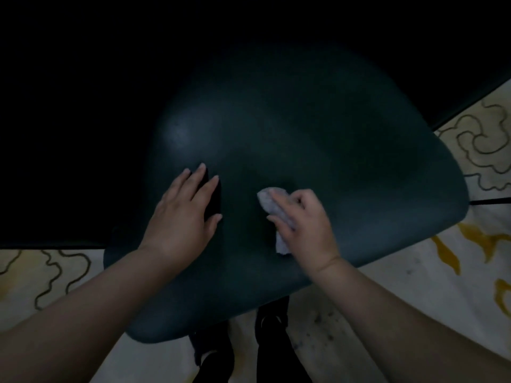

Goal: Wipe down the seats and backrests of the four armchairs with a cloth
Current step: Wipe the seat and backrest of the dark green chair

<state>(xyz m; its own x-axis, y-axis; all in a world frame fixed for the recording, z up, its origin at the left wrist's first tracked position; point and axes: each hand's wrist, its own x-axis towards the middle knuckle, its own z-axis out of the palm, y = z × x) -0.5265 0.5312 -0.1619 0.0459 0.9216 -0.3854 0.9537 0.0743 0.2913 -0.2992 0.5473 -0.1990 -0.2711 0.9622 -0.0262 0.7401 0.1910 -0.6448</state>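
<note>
A dark green armchair seat [318, 150] carries everything; a left hand [184, 214] lies flat on it, fingers spread; a pale crumpled cloth [272, 204] rests on it under a right hand [307, 225]; the seat stands over a pale patterned floor [401, 277].

Most of the cloth [272, 201] is buried under the right hand [307, 228], only crumpled ends poking out past the grip, while the armchair [318, 150] beyond it fades into darkness, its backrest impossible to make out.
</note>
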